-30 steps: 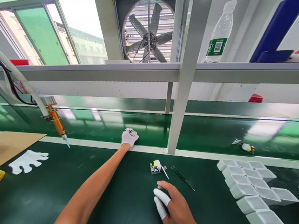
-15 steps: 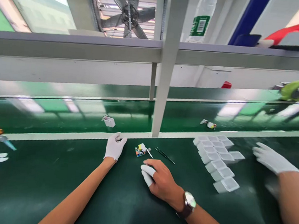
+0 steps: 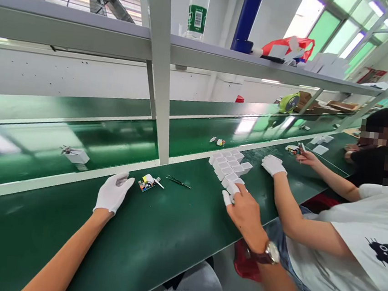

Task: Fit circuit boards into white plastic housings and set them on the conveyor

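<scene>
My left hand (image 3: 113, 193), in a white glove, rests on the green table with thumb and fingers apart and nothing visible in them. Just right of it lies a small circuit board (image 3: 146, 184) with white and yellow parts. Dark tweezers (image 3: 178, 181) lie beyond the board. My right hand (image 3: 246, 214), bare except for white finger covers and wearing a wristwatch, has its fingers around the nearest small white plastic box (image 3: 233, 188). That box is at the near end of a cluster of similar open boxes (image 3: 224, 166); the fingers partly hide it.
Behind the table's pale rail runs a glossy green belt (image 3: 118, 149), carrying a white part (image 3: 76, 155) and a small assembly (image 3: 219, 142). An upright post (image 3: 158, 91) supports the shelf. A co-worker (image 3: 336, 237) sits at right, gloved hand (image 3: 273, 165) near the boxes.
The view has turned right, bringing the co-worker into sight. My right hand has moved from beside the circuit board to the nearest white box. My left hand stays by the board.
</scene>
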`<state>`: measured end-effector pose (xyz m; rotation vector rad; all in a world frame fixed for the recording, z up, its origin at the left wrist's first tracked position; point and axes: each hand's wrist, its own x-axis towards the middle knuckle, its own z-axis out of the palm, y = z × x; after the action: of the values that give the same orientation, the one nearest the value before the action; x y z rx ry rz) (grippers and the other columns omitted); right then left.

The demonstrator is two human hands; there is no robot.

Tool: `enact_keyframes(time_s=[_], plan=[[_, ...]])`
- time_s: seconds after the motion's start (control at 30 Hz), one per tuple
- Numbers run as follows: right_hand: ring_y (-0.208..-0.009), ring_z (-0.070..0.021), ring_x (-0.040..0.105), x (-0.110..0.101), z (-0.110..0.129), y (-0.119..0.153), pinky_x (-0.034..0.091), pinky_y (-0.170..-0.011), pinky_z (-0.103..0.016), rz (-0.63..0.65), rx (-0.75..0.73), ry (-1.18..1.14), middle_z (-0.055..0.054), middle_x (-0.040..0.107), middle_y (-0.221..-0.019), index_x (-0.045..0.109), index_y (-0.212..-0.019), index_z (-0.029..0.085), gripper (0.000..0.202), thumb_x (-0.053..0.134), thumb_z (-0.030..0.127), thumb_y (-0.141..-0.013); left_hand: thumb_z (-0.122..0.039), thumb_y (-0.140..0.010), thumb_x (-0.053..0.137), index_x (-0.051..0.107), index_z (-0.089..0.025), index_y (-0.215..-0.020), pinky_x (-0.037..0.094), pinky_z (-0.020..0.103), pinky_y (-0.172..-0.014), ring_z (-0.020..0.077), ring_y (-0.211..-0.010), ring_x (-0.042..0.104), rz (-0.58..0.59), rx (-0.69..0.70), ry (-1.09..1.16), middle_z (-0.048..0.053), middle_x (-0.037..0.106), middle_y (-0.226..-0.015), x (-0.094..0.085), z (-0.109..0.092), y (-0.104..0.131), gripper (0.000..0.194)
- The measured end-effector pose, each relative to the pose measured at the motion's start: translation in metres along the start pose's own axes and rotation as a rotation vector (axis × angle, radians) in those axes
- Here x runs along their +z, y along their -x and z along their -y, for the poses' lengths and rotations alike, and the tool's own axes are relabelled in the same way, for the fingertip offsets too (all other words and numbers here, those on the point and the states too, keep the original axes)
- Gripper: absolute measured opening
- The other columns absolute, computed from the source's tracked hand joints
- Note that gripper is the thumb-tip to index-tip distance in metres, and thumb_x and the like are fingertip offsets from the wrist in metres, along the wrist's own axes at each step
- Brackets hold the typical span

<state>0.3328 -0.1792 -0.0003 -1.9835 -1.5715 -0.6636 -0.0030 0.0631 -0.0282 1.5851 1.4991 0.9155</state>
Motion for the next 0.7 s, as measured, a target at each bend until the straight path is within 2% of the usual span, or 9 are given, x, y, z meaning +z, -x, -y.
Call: enact_keyframes(time_s=[0.07, 0.13, 0.2, 0.3, 0.4, 0.5, 0.57, 0.63, 0.7], plan=[[-0.065, -0.0215, 0.063, 0.0, -0.022, 0.016, 0.047, -0.057, -0.036, 0.056, 0.054, 0.129, -0.016, 0.068, -0.11, 0.063, -0.08, 0.018, 0.017, 0.05, 0.018, -0.089, -0.041, -0.075, 0.07, 0.069, -0.015, -0.112, 0.048, 0.045, -0.111, 0.0281, -0.114, 0.069, -0.007, 0.005, -0.007, 0.012, 0.073, -0.119, 0.002, -0.002, 0.001, 0.045], [-0.062, -0.0208, 0.062, 0.002, -0.033, 0.026, 0.045, -0.053, -0.035, 0.111, 0.056, 0.213, -0.015, 0.069, -0.11, 0.06, -0.076, 0.019, 0.017, 0.049, 0.016, -0.087, -0.04, -0.077, 0.069, 0.068, -0.014, -0.113, 0.048, 0.043, -0.111, 0.0273, -0.113, 0.069, -0.019, 0.007, -0.018, 0.013, 0.073, -0.118, 0.003, -0.004, 0.002, 0.045], [-0.06, -0.0211, 0.061, 0.002, -0.036, 0.032, 0.043, -0.051, -0.035, 0.131, 0.039, 0.241, -0.015, 0.07, -0.107, 0.06, -0.076, 0.019, 0.018, 0.046, 0.014, -0.086, -0.039, -0.079, 0.067, 0.067, -0.012, -0.116, 0.048, 0.042, -0.11, 0.0265, -0.113, 0.069, -0.018, 0.013, -0.031, 0.014, 0.072, -0.12, 0.003, -0.006, 0.005, 0.046], [-0.058, -0.0214, 0.061, -0.006, -0.029, 0.033, 0.042, -0.049, -0.035, 0.093, 0.027, 0.164, -0.013, 0.072, -0.102, 0.063, -0.085, 0.02, 0.02, 0.044, 0.014, -0.087, -0.041, -0.079, 0.068, 0.063, -0.013, -0.125, 0.05, 0.042, -0.108, 0.0269, -0.114, 0.067, 0.055, 0.065, -0.088, 0.014, 0.069, -0.127, 0.002, -0.009, 0.012, 0.054], [-0.071, -0.0223, 0.068, -0.019, -0.009, 0.028, 0.049, -0.058, -0.034, 0.039, -0.048, -0.082, -0.01, 0.072, -0.106, 0.065, -0.111, 0.022, 0.029, 0.046, 0.015, -0.09, -0.043, -0.074, 0.075, 0.06, -0.017, -0.133, 0.049, 0.044, -0.107, 0.0307, -0.12, 0.063, 0.152, 0.184, -0.249, 0.014, 0.064, -0.135, 0.006, -0.012, 0.019, 0.066], [-0.083, -0.0215, 0.069, -0.019, 0.026, 0.017, 0.054, -0.071, -0.034, 0.067, -0.273, -0.405, -0.008, 0.073, -0.11, 0.059, -0.129, 0.025, 0.042, 0.047, 0.01, -0.092, -0.037, -0.07, 0.078, 0.064, -0.019, -0.129, 0.044, 0.048, -0.108, 0.0356, -0.125, 0.058, 0.165, 0.303, -0.465, 0.014, 0.065, -0.134, 0.014, -0.017, 0.022, 0.063], [-0.078, -0.0203, 0.066, -0.008, 0.054, 0.007, 0.053, -0.068, -0.034, 0.106, -0.411, -0.537, -0.007, 0.073, -0.11, 0.063, -0.124, 0.026, 0.043, 0.046, 0.005, -0.09, -0.033, -0.071, 0.077, 0.068, -0.02, -0.122, 0.045, 0.048, -0.105, 0.0358, -0.121, 0.059, 0.155, 0.333, -0.536, 0.013, 0.068, -0.128, 0.019, -0.02, 0.021, 0.053], [-0.072, -0.0187, 0.062, 0.008, 0.084, -0.006, 0.05, -0.066, -0.034, 0.17, -0.571, -0.611, -0.006, 0.073, -0.104, 0.07, -0.105, 0.025, 0.038, 0.045, 0.002, -0.089, -0.031, -0.072, 0.076, 0.07, -0.021, -0.117, 0.047, 0.044, -0.101, 0.0332, -0.114, 0.063, 0.155, 0.337, -0.547, 0.011, 0.072, -0.12, 0.022, -0.022, 0.02, 0.046], [-0.07, -0.0185, 0.059, 0.025, 0.11, -0.02, 0.047, -0.066, -0.034, 0.226, -0.754, -0.588, -0.008, 0.073, -0.1, 0.07, -0.089, 0.021, 0.034, 0.043, 0.001, -0.088, -0.03, -0.072, 0.076, 0.072, -0.021, -0.113, 0.048, 0.041, -0.097, 0.0311, -0.108, 0.065, 0.144, 0.338, -0.546, 0.01, 0.074, -0.113, 0.023, -0.022, 0.02, 0.042]])
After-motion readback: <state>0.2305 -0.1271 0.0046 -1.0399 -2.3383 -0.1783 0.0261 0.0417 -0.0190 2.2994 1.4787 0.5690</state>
